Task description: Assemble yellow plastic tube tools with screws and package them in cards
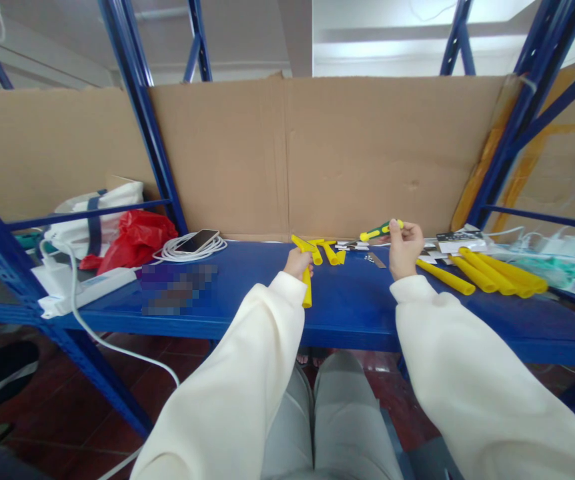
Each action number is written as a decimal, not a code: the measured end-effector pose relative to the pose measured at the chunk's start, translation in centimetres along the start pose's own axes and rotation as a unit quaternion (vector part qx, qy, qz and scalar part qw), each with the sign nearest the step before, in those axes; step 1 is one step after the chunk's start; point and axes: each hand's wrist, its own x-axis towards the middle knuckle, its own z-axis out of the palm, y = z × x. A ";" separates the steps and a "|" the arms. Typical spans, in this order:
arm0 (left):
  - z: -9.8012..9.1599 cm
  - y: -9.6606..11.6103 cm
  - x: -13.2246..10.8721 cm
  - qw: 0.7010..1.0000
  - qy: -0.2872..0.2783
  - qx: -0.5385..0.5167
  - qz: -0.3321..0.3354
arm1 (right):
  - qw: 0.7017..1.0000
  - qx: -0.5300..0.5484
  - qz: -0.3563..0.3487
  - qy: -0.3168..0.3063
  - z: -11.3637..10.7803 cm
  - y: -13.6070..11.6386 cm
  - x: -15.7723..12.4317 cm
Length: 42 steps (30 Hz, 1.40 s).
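Note:
My left hand (297,263) is closed round a yellow plastic tube piece (307,285) that sticks out above and below the fist, over the blue shelf (247,293). My right hand (405,248) is raised a little and pinches a small screwdriver with a green and yellow handle (380,231), held roughly level and pointing left. Between the hands lie two short yellow pieces (330,252), small white parts and a flat metal bit (376,260). Several long yellow tubes (487,277) lie just right of my right hand.
A phone (198,241) rests on a coiled white cable at the left, beside a red bag (137,241), a white tote and a white power strip (85,290). Cardboard (317,153) backs the shelf. Blue rack posts stand left and right. White boxes and chargers sit far right.

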 end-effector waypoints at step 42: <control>-1.6 -2.0 0.5 0.710 -0.073 0.636 0.295 | 0.755 -0.581 0.078 -0.294 -1.8 2.0 -0.1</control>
